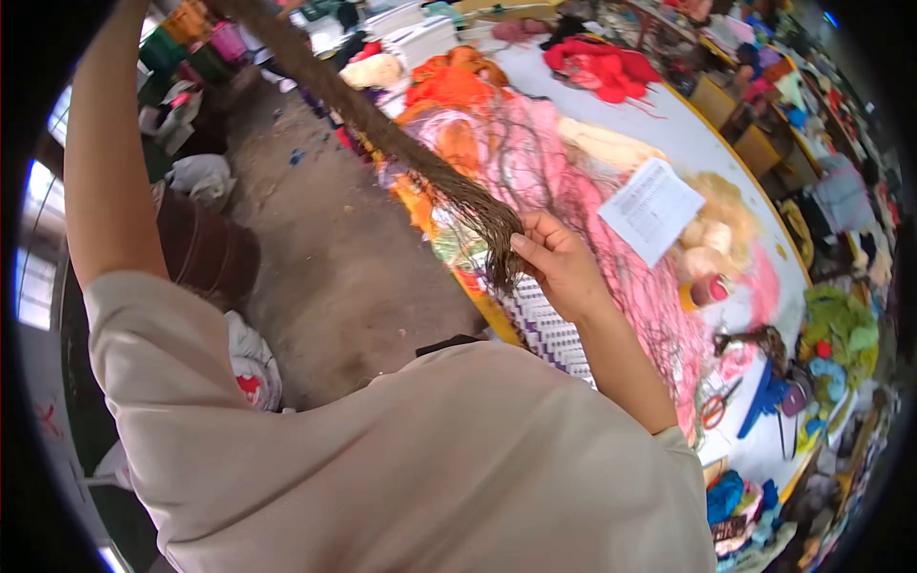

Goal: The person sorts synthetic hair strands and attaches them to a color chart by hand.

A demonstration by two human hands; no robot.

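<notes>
A long hank of dark brown yarn (pixel 411 158) runs slanting from the top edge down to my right hand (pixel 571 272). That hand is closed, with thumb and fingers pinching the yarn near its lower end, where the loose strands hang. My left arm reaches up along the left side, and the left hand is out of the frame. Beneath the yarn, pink yarn with thin dark strands (pixel 611 248) is spread over the white table (pixel 583 110). Orange yarn (pixel 449 86) lies farther up the table.
A printed paper sheet (pixel 652 210), cream yarn (pixel 607 143), red yarn (pixel 607 72), a small pink-and-yellow container (pixel 704 291) and orange-handled scissors (pixel 714 411) lie on the table. A brown barrel (pixel 205 244) and a white sack (pixel 250 363) stand at left on the floor (pixel 334 258).
</notes>
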